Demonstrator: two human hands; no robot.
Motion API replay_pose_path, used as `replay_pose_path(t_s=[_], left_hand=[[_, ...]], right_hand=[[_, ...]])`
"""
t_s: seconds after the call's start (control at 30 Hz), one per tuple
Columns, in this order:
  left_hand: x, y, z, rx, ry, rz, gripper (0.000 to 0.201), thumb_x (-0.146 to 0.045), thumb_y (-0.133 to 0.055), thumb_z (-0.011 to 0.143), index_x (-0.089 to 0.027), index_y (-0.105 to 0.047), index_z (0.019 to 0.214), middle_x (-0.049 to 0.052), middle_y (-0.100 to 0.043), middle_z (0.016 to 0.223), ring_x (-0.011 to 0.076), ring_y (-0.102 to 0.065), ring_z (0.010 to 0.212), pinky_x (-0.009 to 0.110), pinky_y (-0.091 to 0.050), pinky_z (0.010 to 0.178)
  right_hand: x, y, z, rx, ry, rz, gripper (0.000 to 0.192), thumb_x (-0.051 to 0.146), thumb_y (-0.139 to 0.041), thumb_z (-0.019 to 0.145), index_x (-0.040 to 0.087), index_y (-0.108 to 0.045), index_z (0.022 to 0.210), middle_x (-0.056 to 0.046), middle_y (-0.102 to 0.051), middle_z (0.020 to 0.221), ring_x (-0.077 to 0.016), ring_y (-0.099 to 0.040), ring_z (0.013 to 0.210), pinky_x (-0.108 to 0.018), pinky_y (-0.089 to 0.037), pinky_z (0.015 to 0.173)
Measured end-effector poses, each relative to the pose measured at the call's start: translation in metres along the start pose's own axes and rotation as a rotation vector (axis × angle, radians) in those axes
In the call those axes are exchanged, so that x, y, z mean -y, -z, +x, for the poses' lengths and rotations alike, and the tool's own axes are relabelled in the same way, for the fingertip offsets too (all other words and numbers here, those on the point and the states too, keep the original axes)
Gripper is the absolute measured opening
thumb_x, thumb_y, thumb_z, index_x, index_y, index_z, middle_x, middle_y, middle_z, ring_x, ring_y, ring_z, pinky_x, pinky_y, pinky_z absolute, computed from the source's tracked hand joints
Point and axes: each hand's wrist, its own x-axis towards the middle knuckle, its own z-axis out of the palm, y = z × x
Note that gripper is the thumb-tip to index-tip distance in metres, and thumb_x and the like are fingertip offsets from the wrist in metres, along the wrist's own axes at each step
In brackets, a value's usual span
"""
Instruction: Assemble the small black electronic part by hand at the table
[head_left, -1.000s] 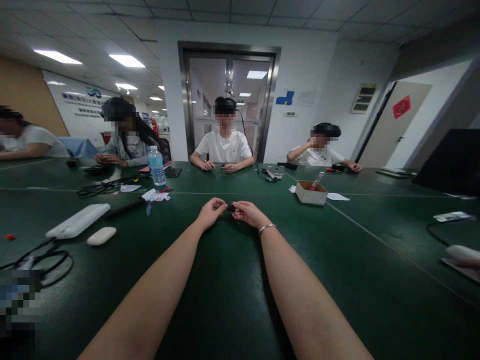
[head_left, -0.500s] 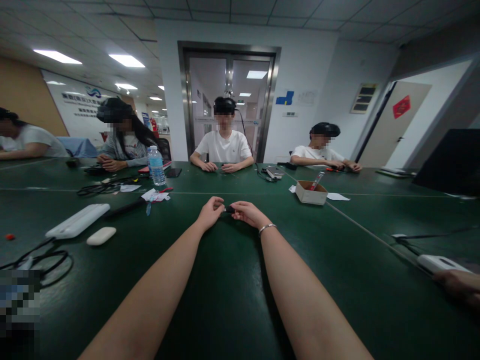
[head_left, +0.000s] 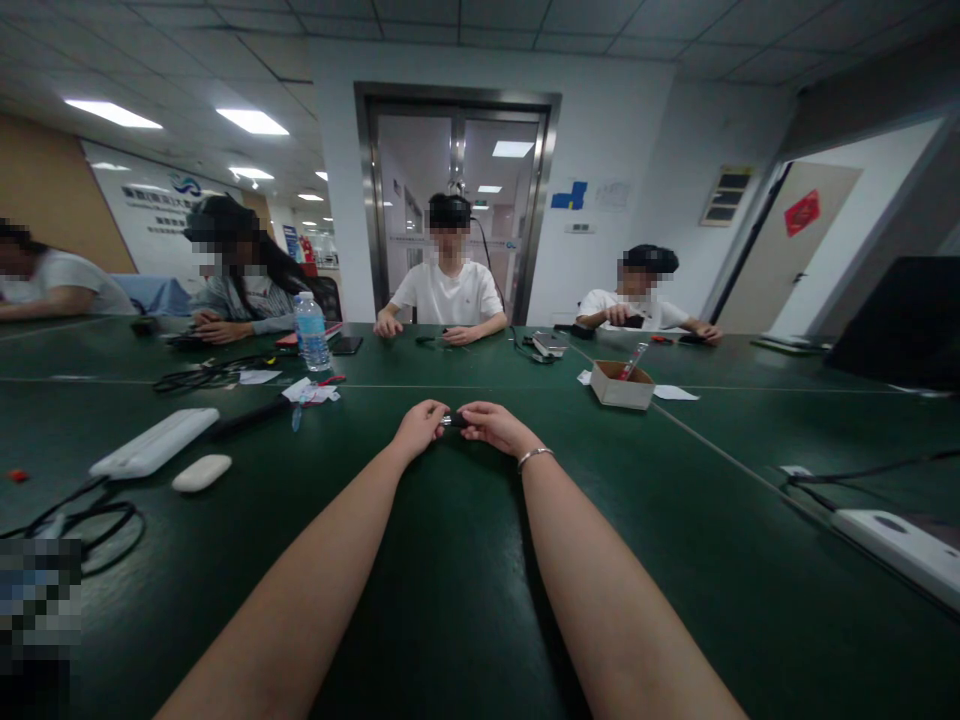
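Both my arms stretch forward over the dark green table (head_left: 465,560). My left hand (head_left: 418,427) and my right hand (head_left: 491,425) meet at the middle of the table, fingertips pinched on the two ends of a small dark object (head_left: 452,420) held between them. The object is too small to tell what it is. A thin bracelet (head_left: 534,456) circles my right wrist.
Several other people sit around the far side. A cardboard box (head_left: 621,385) stands to the right; a water bottle (head_left: 312,332), papers and cables lie to the left. A white power strip (head_left: 154,443) and a white oval case (head_left: 202,472) sit near left. Another white device (head_left: 900,540) lies at right.
My hands stay pinched on the small object, barely shifting. At the right edge another person's hand has withdrawn, leaving a white device and cable on the table.
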Motion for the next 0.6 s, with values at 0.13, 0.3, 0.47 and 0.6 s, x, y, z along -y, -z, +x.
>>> replay_pose_path(t_s=[0.13, 0.3, 0.47, 0.6], left_hand=[[-0.008, 0.001, -0.003, -0.021, 0.045, -0.023, 0.030, -0.036, -0.046, 0.080, -0.013, -0.056, 0.096, -0.004, -0.049, 0.048, 0.0080, -0.043, 0.040, 0.019, -0.032, 0.041], [-0.012, 0.003, -0.005, -0.027, 0.075, -0.040, 0.028, -0.034, -0.045, 0.082, -0.012, -0.055, 0.097, -0.004, -0.047, 0.047, 0.0075, -0.041, 0.038, 0.018, -0.030, 0.040], [-0.011, 0.001, -0.005, -0.013, 0.032, -0.070, 0.028, -0.040, -0.043, 0.083, -0.015, -0.054, 0.087, -0.004, -0.048, 0.051, 0.0072, -0.042, 0.041, 0.018, -0.032, 0.041], [-0.010, -0.001, -0.006, -0.002, 0.030, -0.121, 0.024, -0.038, -0.047, 0.080, -0.016, -0.052, 0.083, -0.002, -0.052, 0.061, 0.0073, -0.047, 0.048, 0.018, -0.034, 0.043]], right_hand=[[0.000, 0.001, -0.001, 0.030, 0.018, -0.007, 0.014, 0.003, -0.062, 0.076, 0.011, -0.060, 0.088, -0.005, -0.062, 0.078, -0.0108, -0.064, 0.060, -0.021, -0.055, 0.061], [0.001, 0.001, -0.003, 0.063, 0.038, 0.002, 0.021, -0.001, -0.064, 0.072, 0.011, -0.059, 0.089, -0.005, -0.062, 0.082, -0.0132, -0.066, 0.067, -0.022, -0.055, 0.065], [0.001, -0.001, -0.002, 0.033, 0.034, 0.015, 0.019, -0.002, -0.060, 0.075, 0.010, -0.058, 0.090, -0.006, -0.063, 0.079, -0.0147, -0.066, 0.066, -0.022, -0.056, 0.063], [0.001, -0.001, -0.001, -0.044, 0.018, 0.049, 0.015, 0.000, -0.055, 0.079, 0.010, -0.057, 0.091, -0.006, -0.063, 0.076, -0.0142, -0.066, 0.061, -0.023, -0.056, 0.059]])
